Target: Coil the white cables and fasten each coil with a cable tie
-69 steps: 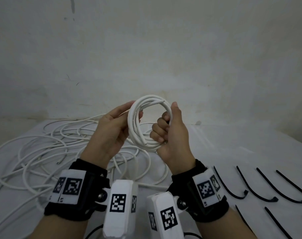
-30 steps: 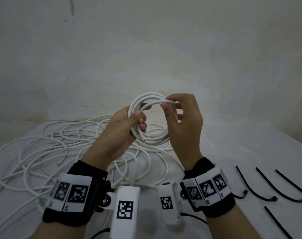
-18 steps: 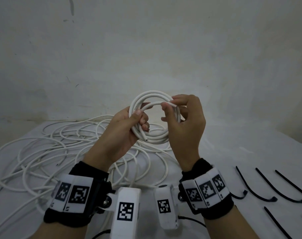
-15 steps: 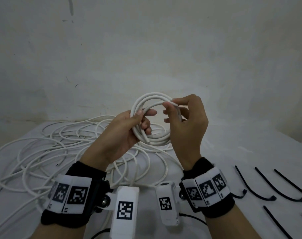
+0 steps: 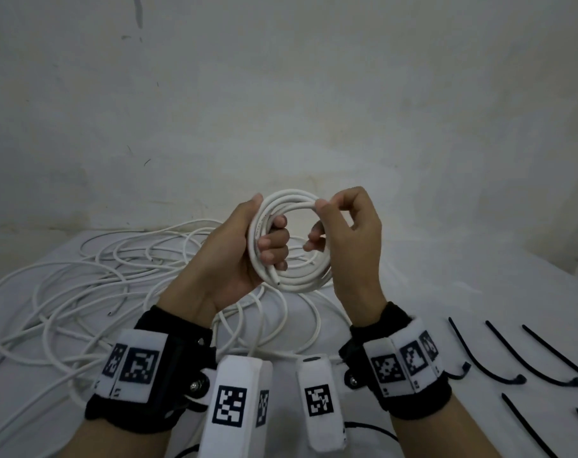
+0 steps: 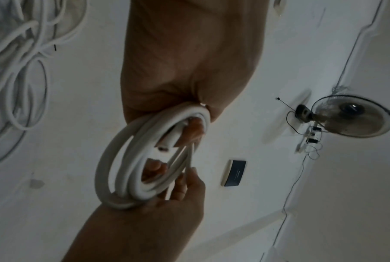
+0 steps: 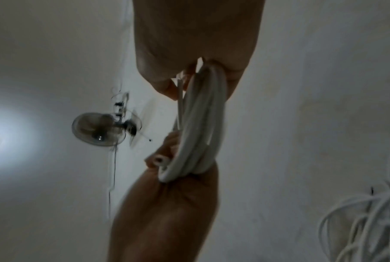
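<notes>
A white cable coil (image 5: 300, 283) of several turns is held upright above the table between both hands. My left hand (image 5: 238, 249) grips its left side, fingers curled through the ring and thumb behind. My right hand (image 5: 350, 246) pinches the coil's top right between thumb and forefinger, its other fingers curled inside the ring. A cut cable end (image 5: 276, 281) points down at the lower left. In the left wrist view the coil (image 6: 122, 168) shows a thin white strand (image 6: 187, 159) crossing it, which the right hand's fingertips hold. The right wrist view shows the coil (image 7: 200, 124) edge on.
Loose white cables (image 5: 99, 292) lie tangled over the left and middle of the white table (image 5: 462, 292). Several black cable ties (image 5: 505, 358) lie in rows at the right. A plain wall stands behind. A ceiling fan (image 6: 351, 117) shows overhead.
My right hand left its fist grip on the coil's right side and now pinches the top. The left hand closed its fingers through the ring. The coil stays raised.
</notes>
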A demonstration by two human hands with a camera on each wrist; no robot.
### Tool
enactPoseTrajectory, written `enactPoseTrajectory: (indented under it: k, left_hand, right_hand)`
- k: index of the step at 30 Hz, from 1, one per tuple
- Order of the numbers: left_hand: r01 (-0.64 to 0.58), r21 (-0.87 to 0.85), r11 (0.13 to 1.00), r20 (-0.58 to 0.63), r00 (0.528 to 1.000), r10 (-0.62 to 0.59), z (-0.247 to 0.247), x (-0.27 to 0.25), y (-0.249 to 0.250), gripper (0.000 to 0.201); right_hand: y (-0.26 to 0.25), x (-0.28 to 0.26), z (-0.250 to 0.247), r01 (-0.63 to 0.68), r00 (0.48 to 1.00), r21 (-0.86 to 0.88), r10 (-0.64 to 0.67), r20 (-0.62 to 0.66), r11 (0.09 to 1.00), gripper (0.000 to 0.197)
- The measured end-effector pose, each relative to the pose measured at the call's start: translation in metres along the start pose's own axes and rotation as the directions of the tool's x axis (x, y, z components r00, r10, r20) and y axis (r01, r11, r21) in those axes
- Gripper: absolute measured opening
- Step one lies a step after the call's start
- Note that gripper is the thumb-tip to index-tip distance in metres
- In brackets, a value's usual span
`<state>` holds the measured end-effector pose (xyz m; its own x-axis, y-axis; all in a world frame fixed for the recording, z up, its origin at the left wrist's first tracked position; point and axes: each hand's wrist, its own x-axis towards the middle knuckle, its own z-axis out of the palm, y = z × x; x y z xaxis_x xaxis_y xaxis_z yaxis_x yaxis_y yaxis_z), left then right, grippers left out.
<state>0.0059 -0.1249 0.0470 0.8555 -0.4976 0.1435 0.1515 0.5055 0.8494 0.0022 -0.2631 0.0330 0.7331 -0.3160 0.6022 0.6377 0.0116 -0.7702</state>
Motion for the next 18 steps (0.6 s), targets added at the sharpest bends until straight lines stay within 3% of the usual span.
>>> enactPoseTrajectory:
  k: [3,7,13,18]
  left_hand:
    - [-0.009,0.039,0.999,-0.001,1.0,0.009,0.001,0.0,0.0,0.044]
    - [-0.024,0.075,0.997,-0.021,0.999,0.026,0.0,0.0,-0.003,0.043]
    - [-0.117,0.235,0.965,-0.12,0.982,0.148,0.004,0.004,-0.013,0.054]
    - [-0.28,0.37,0.886,-0.088,0.939,0.334,0.013,0.005,-0.021,0.03]
  right_hand:
    - [-0.004,0.005,0.0,-0.265,0.962,0.13,0.253,0.106,0.955,0.018]
    - [-0.007,0.005,-0.003,-0.455,0.872,0.059,0.432,0.23,0.888,0.036]
    - [-0.012,0.001,-0.003,-0.417,0.909,0.197,0.401,0.114,0.887,0.031]
    - [-0.013,-0.006,-0.011,-0.361,0.931,0.212,0.364,0.026,0.908,0.035]
